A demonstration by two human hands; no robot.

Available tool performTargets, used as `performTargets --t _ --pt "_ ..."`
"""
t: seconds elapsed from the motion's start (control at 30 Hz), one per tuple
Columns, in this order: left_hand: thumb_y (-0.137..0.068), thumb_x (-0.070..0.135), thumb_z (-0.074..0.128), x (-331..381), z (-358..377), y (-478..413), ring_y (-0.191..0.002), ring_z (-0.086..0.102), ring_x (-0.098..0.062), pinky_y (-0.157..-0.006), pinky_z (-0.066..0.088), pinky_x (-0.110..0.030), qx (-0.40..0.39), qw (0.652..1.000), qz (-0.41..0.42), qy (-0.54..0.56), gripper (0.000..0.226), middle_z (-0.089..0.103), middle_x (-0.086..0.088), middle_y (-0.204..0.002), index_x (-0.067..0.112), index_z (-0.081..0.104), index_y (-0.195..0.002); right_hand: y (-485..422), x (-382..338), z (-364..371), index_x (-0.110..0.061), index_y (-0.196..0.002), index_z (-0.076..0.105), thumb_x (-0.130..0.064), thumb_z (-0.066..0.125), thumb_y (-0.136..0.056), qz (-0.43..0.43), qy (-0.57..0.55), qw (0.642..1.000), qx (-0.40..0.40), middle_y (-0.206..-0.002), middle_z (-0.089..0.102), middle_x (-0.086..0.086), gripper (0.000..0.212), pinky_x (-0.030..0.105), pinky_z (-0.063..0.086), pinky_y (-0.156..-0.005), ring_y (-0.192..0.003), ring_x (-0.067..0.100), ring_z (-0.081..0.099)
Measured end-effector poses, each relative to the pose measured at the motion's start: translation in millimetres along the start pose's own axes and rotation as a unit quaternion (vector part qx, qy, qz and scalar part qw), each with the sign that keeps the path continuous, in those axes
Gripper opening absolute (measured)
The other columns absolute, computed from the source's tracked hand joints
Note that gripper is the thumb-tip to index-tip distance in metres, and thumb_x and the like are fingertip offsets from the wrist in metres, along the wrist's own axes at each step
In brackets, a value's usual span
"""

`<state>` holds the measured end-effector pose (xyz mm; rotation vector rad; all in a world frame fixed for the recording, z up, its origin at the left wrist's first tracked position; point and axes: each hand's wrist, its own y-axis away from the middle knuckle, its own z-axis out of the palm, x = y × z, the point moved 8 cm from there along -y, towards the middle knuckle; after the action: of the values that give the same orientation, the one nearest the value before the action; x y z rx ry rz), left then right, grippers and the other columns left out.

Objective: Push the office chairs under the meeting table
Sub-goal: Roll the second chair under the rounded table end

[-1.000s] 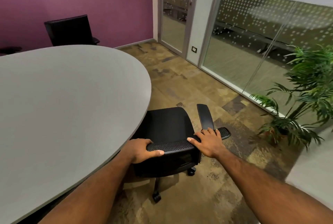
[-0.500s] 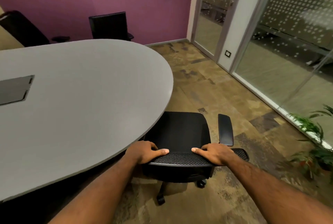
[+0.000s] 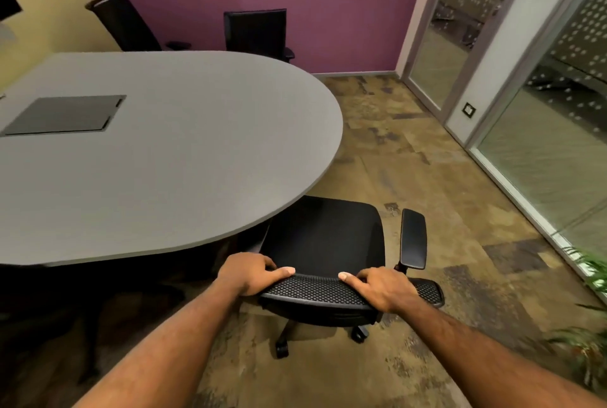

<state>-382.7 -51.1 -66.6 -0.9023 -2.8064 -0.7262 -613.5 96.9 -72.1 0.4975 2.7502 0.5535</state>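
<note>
A black office chair (image 3: 323, 236) stands at the rounded end of the grey meeting table (image 3: 170, 158), with the front left part of its seat under the table edge. Both hands hold the top of its mesh backrest: my left hand (image 3: 249, 273) grips the left end and my right hand (image 3: 382, 287) grips the right end. The chair's right armrest (image 3: 413, 238) sticks out clear of the table. Two more black office chairs (image 3: 254, 31) (image 3: 126, 24) stand at the table's far side, against the purple wall.
A dark cable hatch (image 3: 65, 113) is set into the tabletop. Glass partitions and a glass door (image 3: 453, 29) run along the right. Green plant leaves (image 3: 591, 279) reach in at the right edge. Patterned brown carpet lies open between chair and glass.
My view has swung left, bringing the hatch and a second far chair into sight while the plant slid off to the right. Both hands stay on the backrest.
</note>
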Motion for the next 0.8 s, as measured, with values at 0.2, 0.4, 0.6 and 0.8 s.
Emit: performTargets --t 0.2,0.4,0.6,0.8 --pt "-0.060 0.103 0.014 -4 14 30 -0.102 0.065 -0.011 -0.089 0.051 -0.033 0.012 1.000 -0.011 0.008 0.099 0.073 0.014 -0.107 0.041 0.071 -0.113 17 0 -1 -0.029 -0.088 0.074 -0.092 0.013 -0.079 -0.018 -0.009 0.998 0.064 -0.081 0.070 -0.008 0.087 0.037 0.055 -0.076 -0.076 0.011 0.064" --pt "-0.069 0.098 0.020 -16 21 59 -0.101 0.065 -0.013 -0.084 0.052 -0.032 0.037 0.999 -0.008 0.010 0.093 0.073 0.011 -0.105 0.035 0.072 -0.113 42 -17 -9 -0.021 -0.062 0.055 -0.085 0.007 -0.084 -0.036 0.013 0.978 0.204 -0.058 0.056 -0.004 0.083 0.035 0.046 -0.057 -0.056 0.010 0.054" --pt "-0.067 0.099 0.020 -40 25 82 -0.089 0.065 -0.010 -0.081 0.054 -0.031 0.057 0.998 -0.015 0.023 0.095 0.073 0.012 -0.091 0.032 0.074 -0.105 52 -31 5 -0.023 -0.066 0.062 -0.084 0.006 -0.085 0.010 0.047 0.976 0.214 -0.060 0.058 -0.007 0.084 0.034 0.051 -0.059 -0.058 0.009 0.055" --pt "-0.068 0.099 0.022 -63 24 105 -0.089 0.065 -0.010 -0.078 0.052 -0.029 0.070 0.997 -0.019 0.028 0.092 0.072 0.012 -0.090 0.032 0.075 -0.103 63 -58 12 -0.021 -0.062 0.059 -0.083 0.008 -0.086 -0.021 0.027 0.971 0.238 -0.056 0.056 -0.006 0.084 0.035 0.050 -0.055 -0.054 0.009 0.053"
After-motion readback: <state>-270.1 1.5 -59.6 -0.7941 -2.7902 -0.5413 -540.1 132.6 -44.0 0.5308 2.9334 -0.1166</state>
